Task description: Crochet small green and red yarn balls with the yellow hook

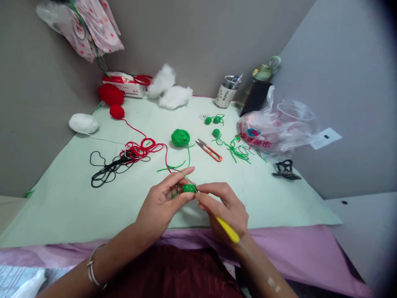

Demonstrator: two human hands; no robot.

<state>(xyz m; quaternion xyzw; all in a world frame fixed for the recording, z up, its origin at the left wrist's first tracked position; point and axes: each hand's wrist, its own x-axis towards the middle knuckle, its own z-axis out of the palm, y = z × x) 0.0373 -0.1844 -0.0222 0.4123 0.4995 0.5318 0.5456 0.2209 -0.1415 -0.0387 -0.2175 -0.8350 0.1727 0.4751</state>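
Between the fingers and thumb of my left hand (166, 196) is a small green crocheted piece (189, 188), with green yarn running up over the forefinger. My right hand (225, 205) grips a crochet hook (228, 229) by its yellow handle, and the hook's tip meets the right edge of the green piece. Beyond my hands lies a ball of green yarn (180, 138), a strand trailing from it toward me. Orange-handled thread snips (209, 150) rest to its right. Part of the green piece is hidden by my fingers.
Tangled red yarn (142, 149) and black cord (108, 171) lie left. Behind are red balls (111, 94), white stuffing (175, 97) and a pen holder (227, 93). Green scraps (238, 151), a plastic bag (263, 132) and a black hair claw (285, 170) lie right.
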